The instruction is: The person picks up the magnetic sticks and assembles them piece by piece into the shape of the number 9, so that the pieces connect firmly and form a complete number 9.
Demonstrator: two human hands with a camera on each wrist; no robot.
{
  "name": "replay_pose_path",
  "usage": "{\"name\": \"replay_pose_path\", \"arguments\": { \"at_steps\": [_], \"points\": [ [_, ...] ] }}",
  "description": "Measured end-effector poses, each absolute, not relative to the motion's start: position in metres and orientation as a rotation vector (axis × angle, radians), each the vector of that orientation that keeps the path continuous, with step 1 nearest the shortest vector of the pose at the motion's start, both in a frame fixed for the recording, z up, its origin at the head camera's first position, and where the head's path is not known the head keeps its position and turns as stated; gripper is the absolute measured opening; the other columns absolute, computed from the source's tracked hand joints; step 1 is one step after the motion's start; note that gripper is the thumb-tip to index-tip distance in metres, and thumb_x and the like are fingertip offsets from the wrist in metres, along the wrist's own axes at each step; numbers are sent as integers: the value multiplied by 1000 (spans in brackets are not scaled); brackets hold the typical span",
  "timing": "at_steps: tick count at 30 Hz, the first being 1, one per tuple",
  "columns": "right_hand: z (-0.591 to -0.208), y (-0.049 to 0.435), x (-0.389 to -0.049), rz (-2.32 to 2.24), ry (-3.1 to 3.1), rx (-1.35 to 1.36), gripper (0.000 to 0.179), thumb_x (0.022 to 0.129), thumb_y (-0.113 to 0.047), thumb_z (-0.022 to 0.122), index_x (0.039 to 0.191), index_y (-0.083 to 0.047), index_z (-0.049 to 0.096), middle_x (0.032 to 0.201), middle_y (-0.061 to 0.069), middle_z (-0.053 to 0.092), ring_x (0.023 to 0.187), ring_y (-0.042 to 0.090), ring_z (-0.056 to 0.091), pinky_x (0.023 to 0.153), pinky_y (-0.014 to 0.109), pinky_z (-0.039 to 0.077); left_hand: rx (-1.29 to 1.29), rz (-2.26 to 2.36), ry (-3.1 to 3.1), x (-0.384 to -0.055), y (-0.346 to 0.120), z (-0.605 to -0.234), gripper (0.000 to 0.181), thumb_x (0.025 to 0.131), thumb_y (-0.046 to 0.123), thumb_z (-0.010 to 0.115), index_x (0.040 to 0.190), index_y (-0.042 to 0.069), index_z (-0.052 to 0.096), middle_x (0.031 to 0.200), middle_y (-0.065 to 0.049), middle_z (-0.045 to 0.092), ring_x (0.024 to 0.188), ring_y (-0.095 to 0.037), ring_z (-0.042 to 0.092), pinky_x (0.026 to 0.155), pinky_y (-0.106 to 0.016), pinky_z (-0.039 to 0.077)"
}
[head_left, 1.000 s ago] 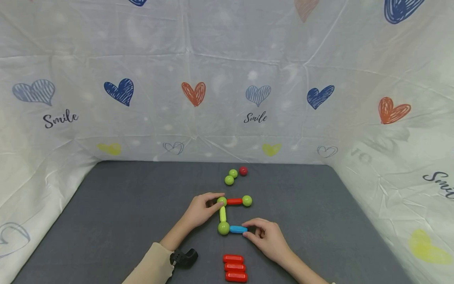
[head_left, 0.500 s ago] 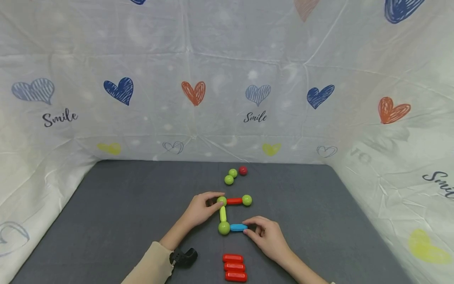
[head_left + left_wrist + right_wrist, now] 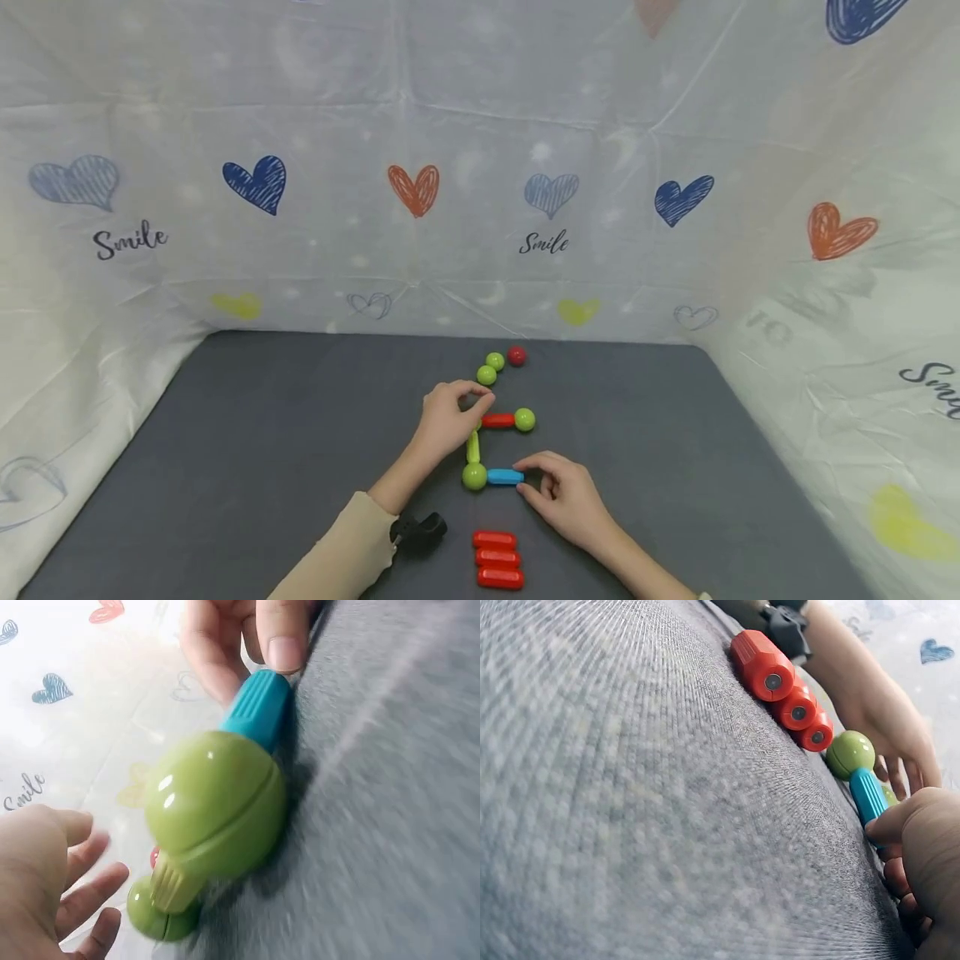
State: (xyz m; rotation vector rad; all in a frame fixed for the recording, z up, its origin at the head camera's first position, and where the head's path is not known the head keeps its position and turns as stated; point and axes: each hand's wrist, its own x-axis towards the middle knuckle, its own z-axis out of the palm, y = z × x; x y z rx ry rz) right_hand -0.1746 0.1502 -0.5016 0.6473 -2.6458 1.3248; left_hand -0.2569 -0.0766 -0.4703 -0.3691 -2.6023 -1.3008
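The right hand pinches the ribbed blue plastic-looking rod, probably light, stiff and best held by its sides, its other end against a glossy green ball on the dark table, while farther off the left hand, fingers apart and empty, has come off the rear green ball.

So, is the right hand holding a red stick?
No, the right hand pinches the end of the blue stick.

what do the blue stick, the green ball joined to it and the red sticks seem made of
Blue stick: likely satin plastic, with moulded ridges. Green ball: glossy highlights and a seam, probably plastic. Red sticks: shiny, seemingly plastic, with metal-looking end discs.
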Motion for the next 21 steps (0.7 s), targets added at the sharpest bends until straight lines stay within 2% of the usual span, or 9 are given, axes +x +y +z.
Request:
{"name": "replay_pose_path", "arguments": {
  "at_steps": [4, 7, 9, 14, 18, 21],
  "points": [
    [-503, 148, -177, 1336, -2640, 675, 29, 91, -7, 84, 111, -26, 78, 92, -10, 68, 52, -2, 45, 50, 21, 43, -381, -1327, -2607, -264, -70, -470, 26, 106, 37, 67, 93, 17, 78, 99, -4, 73, 94, -25, 60, 87, -49, 47],
    [-504, 148, -178, 1348, -2638, 683, 28, 92, -7, 83, 112, -26, 78, 94, -6, 70, 52, -1, 45, 50, 21, 44, -414, -1344, -2637, -268, -67, -471, 28, 109, 34, 62, 99, 17, 81, 96, -3, 73, 87, -23, 59, 77, -42, 46],
    [-504, 148, -178, 1357, -2637, 685, 28, 92, -7, 83, 112, -26, 78, 94, -4, 70, 52, -1, 45, 50, 22, 44, -438, -1341, -2665, -270, -65, -474, 26, 109, 34, 62, 107, 18, 82, 100, -1, 75, 89, -22, 61, 80, -43, 48],
    [-503, 149, -179, 1356, -2628, 682, 27, 93, -7, 82, 112, -25, 78, 95, 0, 71, 53, -1, 45, 50, 21, 44, -512, -1368, -2702, -276, -59, -482, 26, 103, 37, 72, 120, 20, 81, 112, 2, 78, 103, -21, 70, 92, -47, 54],
    [-503, 151, -177, 1345, -2637, 678, 26, 93, -7, 82, 112, -25, 78, 94, -2, 70, 53, -2, 44, 50, 21, 43, -566, -1414, -2726, -278, -58, -489, 30, 99, 37, 77, 122, 19, 81, 108, 4, 79, 103, -17, 72, 88, -39, 57],
    [-503, 152, -176, 1336, -2645, 672, 27, 92, -7, 83, 111, -25, 78, 94, -6, 69, 53, -2, 44, 51, 21, 43, -613, -1413, -2741, -278, -59, -493, 29, 97, 35, 79, 122, 21, 82, 112, 2, 80, 96, -13, 71, 81, -33, 57]
  ]
}}
